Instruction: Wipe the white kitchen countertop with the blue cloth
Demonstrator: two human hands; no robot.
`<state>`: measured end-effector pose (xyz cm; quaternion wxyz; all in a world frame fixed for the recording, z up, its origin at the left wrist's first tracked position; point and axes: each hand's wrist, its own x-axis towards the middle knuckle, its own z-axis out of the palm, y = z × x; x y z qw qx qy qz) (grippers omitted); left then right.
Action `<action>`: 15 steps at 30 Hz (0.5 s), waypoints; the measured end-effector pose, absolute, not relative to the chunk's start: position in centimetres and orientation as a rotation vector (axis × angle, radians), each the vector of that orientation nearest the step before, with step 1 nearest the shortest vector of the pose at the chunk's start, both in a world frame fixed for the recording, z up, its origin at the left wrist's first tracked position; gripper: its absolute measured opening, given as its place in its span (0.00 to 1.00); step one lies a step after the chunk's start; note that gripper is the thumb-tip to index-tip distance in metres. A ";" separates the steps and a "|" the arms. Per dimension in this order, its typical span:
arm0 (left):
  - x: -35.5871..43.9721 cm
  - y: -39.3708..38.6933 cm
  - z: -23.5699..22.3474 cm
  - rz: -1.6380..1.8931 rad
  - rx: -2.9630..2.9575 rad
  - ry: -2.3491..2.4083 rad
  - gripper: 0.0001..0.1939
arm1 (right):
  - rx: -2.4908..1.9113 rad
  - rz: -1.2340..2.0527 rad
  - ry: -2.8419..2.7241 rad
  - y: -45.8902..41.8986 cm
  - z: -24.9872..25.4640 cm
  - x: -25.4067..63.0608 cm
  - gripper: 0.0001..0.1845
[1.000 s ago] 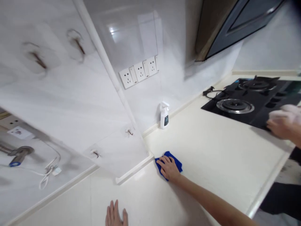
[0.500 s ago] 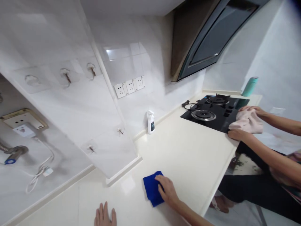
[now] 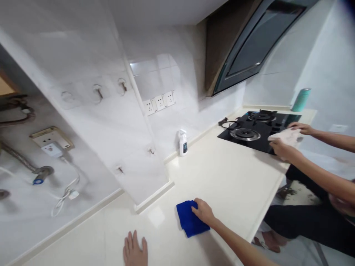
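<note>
A folded blue cloth [image 3: 190, 220] lies on the cream countertop [image 3: 227, 177]. My right hand [image 3: 204, 213] grips the cloth at its right upper edge, thumb on top and fingers curled over the border. Down at the bottom of the view, my left hand [image 3: 135, 251] rests on the counter with its fingers stretched out and holds nothing. The left hand is to the left of the cloth, apart from it.
A white spray bottle [image 3: 183, 143] stands against the wall. On the right another person holds a pale pink cloth [image 3: 287, 136] by the black gas hob [image 3: 266, 129]. A green flask [image 3: 301, 99] is at the far corner. A range hood [image 3: 255, 44] overhangs the hob.
My right hand has gone from lying over the cloth to gripping its edge. The other person has lifted and stretched the pale cloth. The view has shifted slightly left.
</note>
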<state>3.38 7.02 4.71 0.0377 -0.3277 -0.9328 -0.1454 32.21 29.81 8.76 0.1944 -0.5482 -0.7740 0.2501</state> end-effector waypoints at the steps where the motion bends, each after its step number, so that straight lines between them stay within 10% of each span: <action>1: 3.4 6.9 4.7 -0.445 -1.007 -2.857 0.34 | -1.492 0.695 -2.167 29.6 9.2 32.6 0.08; 15: 2.8 7.2 4.4 -0.518 -0.998 -2.880 0.36 | -1.004 0.763 -2.434 27.6 12.8 32.1 0.12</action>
